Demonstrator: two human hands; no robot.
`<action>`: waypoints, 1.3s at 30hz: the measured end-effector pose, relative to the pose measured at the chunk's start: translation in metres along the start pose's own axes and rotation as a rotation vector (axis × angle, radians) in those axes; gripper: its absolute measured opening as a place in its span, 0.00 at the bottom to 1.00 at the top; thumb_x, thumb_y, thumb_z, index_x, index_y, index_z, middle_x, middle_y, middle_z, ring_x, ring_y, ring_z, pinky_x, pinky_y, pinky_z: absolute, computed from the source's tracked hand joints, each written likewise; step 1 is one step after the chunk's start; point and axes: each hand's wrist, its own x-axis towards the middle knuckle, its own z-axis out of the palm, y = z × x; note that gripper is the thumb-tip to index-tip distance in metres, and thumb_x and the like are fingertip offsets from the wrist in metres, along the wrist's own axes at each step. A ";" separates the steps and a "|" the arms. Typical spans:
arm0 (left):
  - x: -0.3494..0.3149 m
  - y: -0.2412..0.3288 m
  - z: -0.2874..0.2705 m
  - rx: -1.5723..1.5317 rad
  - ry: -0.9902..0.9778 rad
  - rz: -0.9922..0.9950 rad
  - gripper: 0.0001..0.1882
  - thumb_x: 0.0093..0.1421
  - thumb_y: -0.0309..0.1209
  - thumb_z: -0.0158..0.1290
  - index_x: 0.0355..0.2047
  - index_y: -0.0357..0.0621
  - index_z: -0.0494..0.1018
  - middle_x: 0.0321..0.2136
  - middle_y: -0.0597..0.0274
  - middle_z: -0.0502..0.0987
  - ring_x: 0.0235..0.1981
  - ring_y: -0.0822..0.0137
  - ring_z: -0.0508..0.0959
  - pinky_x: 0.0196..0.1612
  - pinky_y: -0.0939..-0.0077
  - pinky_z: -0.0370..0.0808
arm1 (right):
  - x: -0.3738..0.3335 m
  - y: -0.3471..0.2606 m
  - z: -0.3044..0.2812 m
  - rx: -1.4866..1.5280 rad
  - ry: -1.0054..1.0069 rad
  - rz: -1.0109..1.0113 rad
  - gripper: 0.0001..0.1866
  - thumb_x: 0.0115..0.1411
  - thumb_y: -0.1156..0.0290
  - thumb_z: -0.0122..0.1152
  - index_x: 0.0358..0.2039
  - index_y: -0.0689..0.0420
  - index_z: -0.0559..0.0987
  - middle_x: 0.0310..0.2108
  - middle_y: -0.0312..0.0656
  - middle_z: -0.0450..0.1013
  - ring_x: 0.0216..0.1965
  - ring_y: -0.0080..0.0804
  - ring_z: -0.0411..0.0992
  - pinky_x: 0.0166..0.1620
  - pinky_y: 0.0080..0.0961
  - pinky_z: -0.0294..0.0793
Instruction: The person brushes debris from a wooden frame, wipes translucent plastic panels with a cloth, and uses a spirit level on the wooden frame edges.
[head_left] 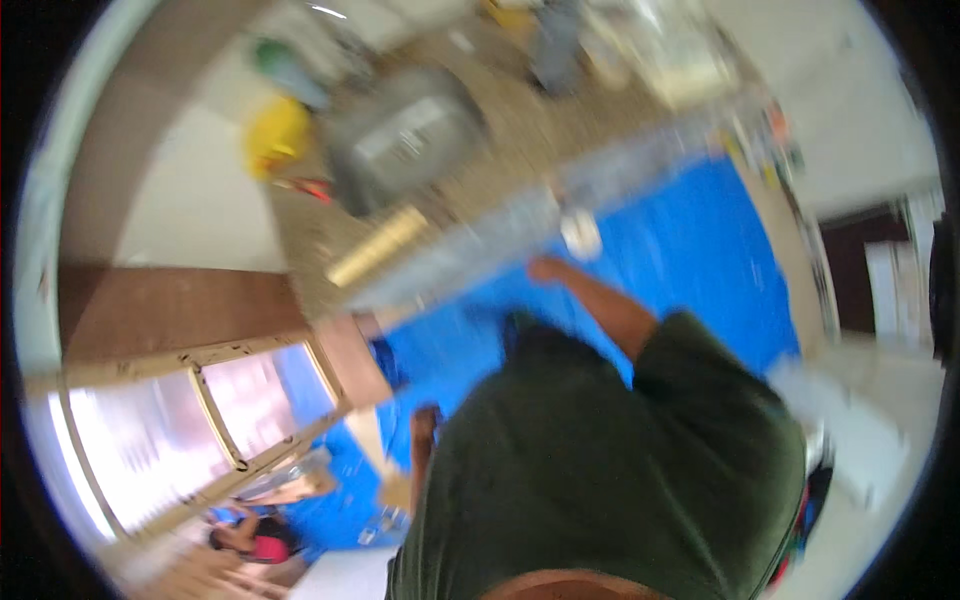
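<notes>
The picture is smeared by motion. My right hand (547, 269) is stretched forward near the front edge of the brown countertop (530, 165). Close beyond it is a small white round object (581, 234), seen against a blue sheet (690, 225); whether they touch, I cannot make out. My left hand (426, 416) hangs low at my left side, nearest to the blue sheet. Its fingers are too dark and blurred to read. A grey sink basin (405, 140) is set in the countertop, with a pale yellow strip (378, 247) lying near its front edge.
Left of the basin are a yellow object (277, 138) and a red-handled tool (312, 188). A dark grey container (556, 50) and clear plastic bags (672, 55) sit at the back right. A wood-framed window (220, 410) and another person (258, 537) are at lower left.
</notes>
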 end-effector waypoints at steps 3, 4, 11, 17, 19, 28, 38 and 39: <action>-0.023 0.022 0.034 -0.045 0.082 -0.190 0.14 0.69 0.38 0.54 0.46 0.41 0.77 0.30 0.60 0.80 0.26 0.65 0.80 0.26 0.73 0.76 | -0.096 -0.073 -0.016 0.271 0.259 0.138 0.14 0.61 0.58 0.58 0.32 0.55 0.83 0.34 0.53 0.81 0.36 0.55 0.78 0.39 0.51 0.75; -0.031 0.043 0.042 0.109 -0.014 -0.191 0.14 0.68 0.37 0.54 0.46 0.42 0.78 0.31 0.59 0.81 0.26 0.65 0.81 0.26 0.73 0.76 | -0.128 -0.088 -0.003 0.471 0.422 0.152 0.13 0.61 0.59 0.59 0.33 0.54 0.83 0.35 0.52 0.81 0.37 0.55 0.78 0.40 0.51 0.75; 0.111 -0.025 0.053 0.605 -0.344 -0.539 0.12 0.66 0.40 0.57 0.37 0.44 0.78 0.27 0.58 0.80 0.20 0.63 0.79 0.19 0.65 0.74 | -0.288 -0.139 0.064 0.953 0.620 0.385 0.08 0.67 0.71 0.61 0.43 0.60 0.83 0.35 0.39 0.81 0.36 0.27 0.77 0.42 0.29 0.77; 0.255 -0.027 0.189 0.836 -0.460 0.297 0.08 0.59 0.35 0.58 0.35 0.47 0.82 0.31 0.51 0.83 0.33 0.48 0.81 0.37 0.51 0.76 | -0.317 -0.078 0.125 1.097 0.743 0.598 0.09 0.65 0.72 0.62 0.43 0.61 0.82 0.39 0.45 0.81 0.38 0.36 0.80 0.45 0.32 0.78; 0.287 0.058 0.285 0.884 -0.472 0.266 0.13 0.60 0.38 0.60 0.38 0.43 0.83 0.36 0.48 0.83 0.37 0.44 0.81 0.40 0.51 0.77 | -0.322 -0.046 0.160 1.112 0.870 0.717 0.09 0.65 0.72 0.62 0.43 0.61 0.82 0.39 0.46 0.80 0.38 0.36 0.80 0.45 0.32 0.78; 0.468 0.051 0.520 0.987 -0.657 0.117 0.34 0.60 0.43 0.65 0.63 0.41 0.69 0.50 0.41 0.79 0.54 0.48 0.79 0.59 0.56 0.74 | -0.302 0.063 0.194 0.743 0.932 0.854 0.10 0.63 0.71 0.60 0.45 0.54 0.82 0.41 0.47 0.80 0.40 0.50 0.80 0.42 0.42 0.80; 0.717 -0.035 0.694 1.701 -0.707 0.376 0.36 0.62 0.52 0.58 0.60 0.36 0.72 0.65 0.33 0.64 0.72 0.34 0.55 0.70 0.48 0.65 | -0.328 0.125 0.161 1.153 1.052 0.897 0.10 0.64 0.69 0.64 0.45 0.54 0.81 0.39 0.46 0.80 0.36 0.45 0.81 0.41 0.39 0.81; 0.728 -0.034 0.714 1.731 -0.746 0.388 0.33 0.62 0.52 0.57 0.56 0.36 0.76 0.62 0.34 0.70 0.73 0.34 0.51 0.70 0.47 0.64 | -0.328 0.132 0.157 1.142 1.043 0.919 0.09 0.63 0.71 0.65 0.44 0.56 0.81 0.38 0.46 0.80 0.34 0.42 0.81 0.38 0.36 0.81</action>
